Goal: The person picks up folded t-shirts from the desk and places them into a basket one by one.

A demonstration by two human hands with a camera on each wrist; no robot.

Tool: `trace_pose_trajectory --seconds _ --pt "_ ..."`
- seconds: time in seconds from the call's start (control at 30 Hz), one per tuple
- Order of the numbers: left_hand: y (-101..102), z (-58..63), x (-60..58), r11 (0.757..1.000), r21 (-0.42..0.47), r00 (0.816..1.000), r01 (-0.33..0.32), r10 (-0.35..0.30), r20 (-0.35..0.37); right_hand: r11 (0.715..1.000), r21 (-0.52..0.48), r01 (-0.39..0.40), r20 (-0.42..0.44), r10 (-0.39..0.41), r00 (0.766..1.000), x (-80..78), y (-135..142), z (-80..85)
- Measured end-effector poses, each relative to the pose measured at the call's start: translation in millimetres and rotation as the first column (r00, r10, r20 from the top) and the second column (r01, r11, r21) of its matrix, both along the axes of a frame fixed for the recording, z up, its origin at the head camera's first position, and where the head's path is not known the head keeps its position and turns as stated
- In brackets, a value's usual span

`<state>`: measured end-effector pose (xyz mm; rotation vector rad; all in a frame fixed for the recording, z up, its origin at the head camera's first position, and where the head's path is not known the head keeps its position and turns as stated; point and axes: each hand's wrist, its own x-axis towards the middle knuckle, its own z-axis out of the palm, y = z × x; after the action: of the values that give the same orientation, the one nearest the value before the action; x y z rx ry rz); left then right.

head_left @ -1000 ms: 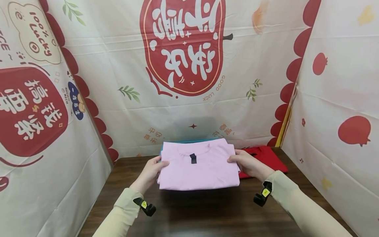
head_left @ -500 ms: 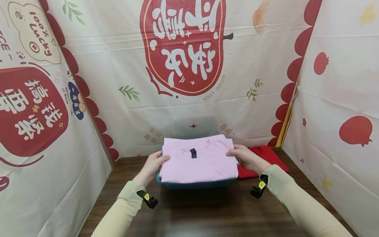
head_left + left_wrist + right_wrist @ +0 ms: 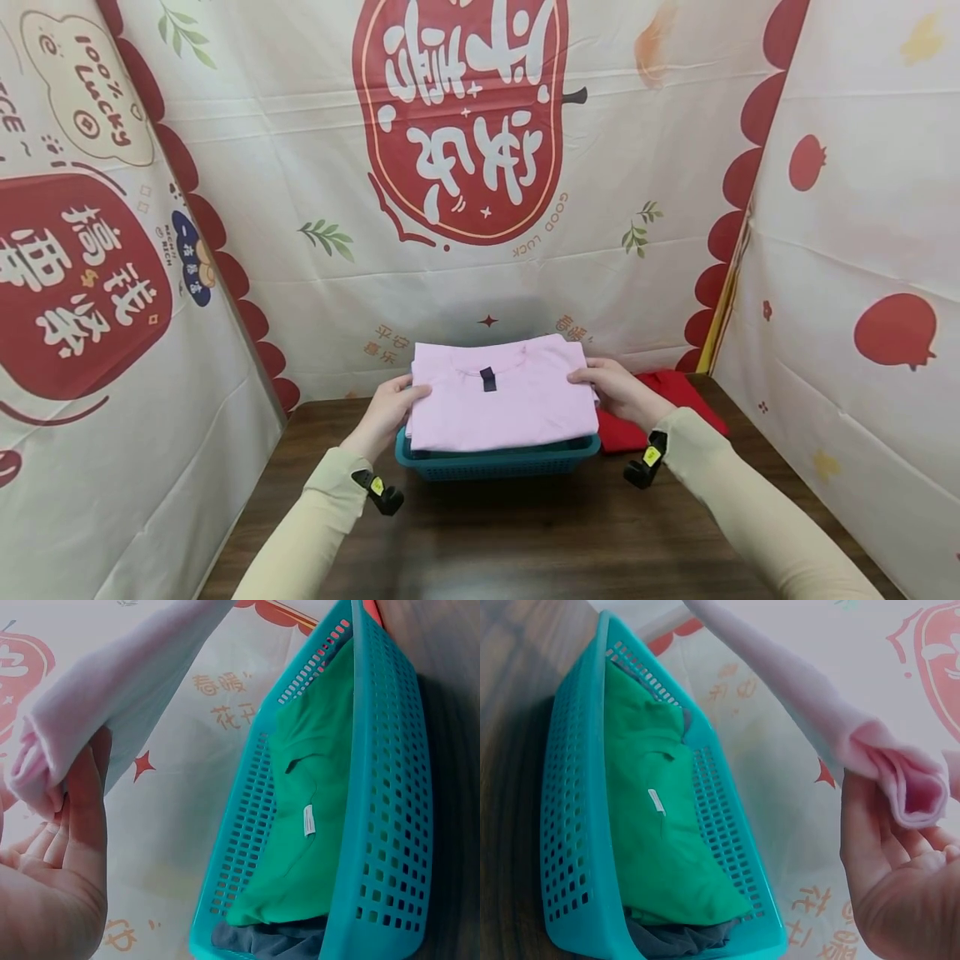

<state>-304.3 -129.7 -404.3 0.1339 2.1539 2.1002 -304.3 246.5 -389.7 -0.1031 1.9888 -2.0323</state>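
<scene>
A folded pink T-shirt (image 3: 502, 412) with a dark neck label is held level by both hands, one at each side. My left hand (image 3: 388, 412) pinches its left edge, thumb on top and fingers beneath. On the opposite edge, my right hand (image 3: 618, 392) grips in the same way. Both wrist views show the shirt raised above a teal plastic basket (image 3: 382, 787) with perforated walls. Inside the basket lies a folded green shirt (image 3: 656, 825) with a white label, over a dark grey cloth (image 3: 274, 939). From the head view, the pink shirt hides most of the basket's inside.
A red garment (image 3: 675, 396) lies on the wooden table (image 3: 495, 550) to the right of the basket, partly behind my right hand. Printed white cloth (image 3: 300, 292) walls the table in at the back and both sides.
Both hands have carried the pink shirt slightly up and away toward the back cloth. The teal basket's front, earlier hidden under the shirt, now shows. The red garment has stayed put.
</scene>
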Motion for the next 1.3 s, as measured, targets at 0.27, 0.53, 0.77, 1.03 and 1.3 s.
trace_pose_trajectory --seconds 0.27,0.53,0.77,1.03,1.3 --pt "0.6 0.0 -8.2 1.000 -0.017 1.000 -0.021 0.021 -0.018 0.998 0.028 0.060 -0.005 -0.059 0.998 -8.1 -4.2 -6.6" --pt "0.7 -4.1 -17.6 0.995 -0.074 0.998 -0.060 0.058 -0.022 0.993 0.066 0.098 -0.012 -0.097 0.995 -16.9 -10.4 -11.2" --pt "2.6 -8.0 -27.6 0.992 -0.092 0.996 -0.082 0.079 -0.029 0.982 0.126 0.140 -0.028 -0.138 0.990 -23.8 -15.7 -16.3" --pt "7.3 -17.4 -37.9 0.986 -0.128 0.994 -0.105 0.103 -0.022 0.974 0.178 0.136 -0.067 -0.126 0.990 -34.1 -15.2 -28.1" --pt "8.4 -32.0 -43.1 0.973 -0.201 0.994 -0.112 0.108 -0.029 0.948 0.268 0.174 -0.058 -0.165 0.985 -39.8 -22.5 -34.6"
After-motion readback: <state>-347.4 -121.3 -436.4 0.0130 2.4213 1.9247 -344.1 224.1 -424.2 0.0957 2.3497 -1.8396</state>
